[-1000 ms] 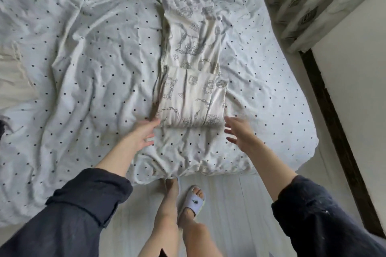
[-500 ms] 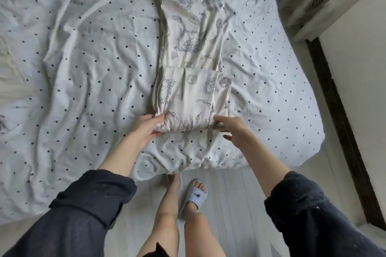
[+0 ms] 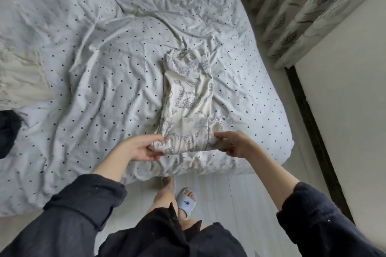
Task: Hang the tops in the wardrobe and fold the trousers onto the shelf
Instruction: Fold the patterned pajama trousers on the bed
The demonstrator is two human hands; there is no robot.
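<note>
The cream cotton trousers with grey line-drawn prints (image 3: pixel 188 98) lie lengthwise on the white dotted duvet (image 3: pixel 104 89), near end doubled. Left hand (image 3: pixel 140 149) and right hand (image 3: pixel 235 145) pinch its corners, probably for another fold.

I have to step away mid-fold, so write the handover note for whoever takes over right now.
Left hand: grips the near left corner of the printed trousers.
Right hand: grips the near right corner.
Trousers: lie lengthwise on the dotted bedding, near the bed's foot, near end already folded over once.
Done: first fold of the near end.
Left: finish folding toward the far end, then carry them to the shelf. Wardrobe, shelf and tops are out of view.
</note>
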